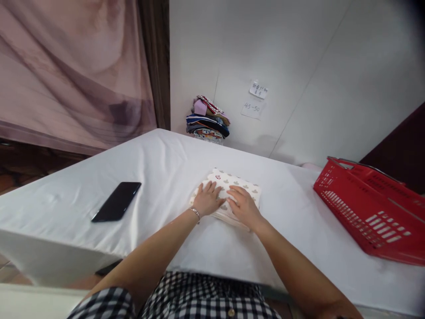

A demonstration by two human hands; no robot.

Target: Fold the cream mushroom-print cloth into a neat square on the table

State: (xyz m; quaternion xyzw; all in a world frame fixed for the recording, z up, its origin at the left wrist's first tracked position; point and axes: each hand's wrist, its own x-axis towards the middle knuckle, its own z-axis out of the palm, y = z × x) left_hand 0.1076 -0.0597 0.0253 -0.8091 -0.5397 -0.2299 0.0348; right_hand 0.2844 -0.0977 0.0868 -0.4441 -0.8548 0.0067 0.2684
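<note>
A folded cream cloth (236, 183) printed with small grey shapes lies in the middle of the white-covered table (166, 159). My left hand (208, 199) rests flat on its left part, fingers stretched out and slightly apart. Beside it, my right hand (244, 206) presses flat on the cloth's near right part, fingers extended. Neither hand grips anything. A thin bracelet sits on my left wrist.
A black phone (117, 201) lies on the table to the left. A red plastic basket (368, 212) stands tilted at the right edge. A stack of folded colourful clothes (208, 120) sits at the far edge against the white wall. Pink curtain at the left.
</note>
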